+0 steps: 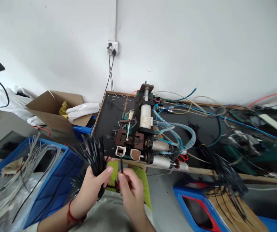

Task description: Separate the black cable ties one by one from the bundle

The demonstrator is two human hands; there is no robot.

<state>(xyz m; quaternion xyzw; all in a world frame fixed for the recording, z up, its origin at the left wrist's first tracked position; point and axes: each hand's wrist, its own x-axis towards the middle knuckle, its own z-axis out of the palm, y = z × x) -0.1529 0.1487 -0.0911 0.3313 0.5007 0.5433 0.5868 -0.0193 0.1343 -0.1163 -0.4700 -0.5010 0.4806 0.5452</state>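
Left grip [93, 185]: closed round bundle [95, 158], front-left of machine [146, 117] | Right grip [130, 189]: pinching wire [121, 165], just in front of machine | wire juts from right grip, tip toward machine, long axis near-to-far | bundle's upper ends fan out left of machine

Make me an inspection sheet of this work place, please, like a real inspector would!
Surface: black tabletop, with bits lying on it.
Job's things: machine with metal cylinders; bunch of black strands; single black strand.
Clutter: small pale scraps on the tabletop.
Hands: left hand grips the bunch; right hand pinches the single strand, its tip pointing toward the machine.
Cables: blue tubes loop beside the machine; black cords hang from the wall socket.
Surroundings: white wall; open cardboard box and blue bin at left.
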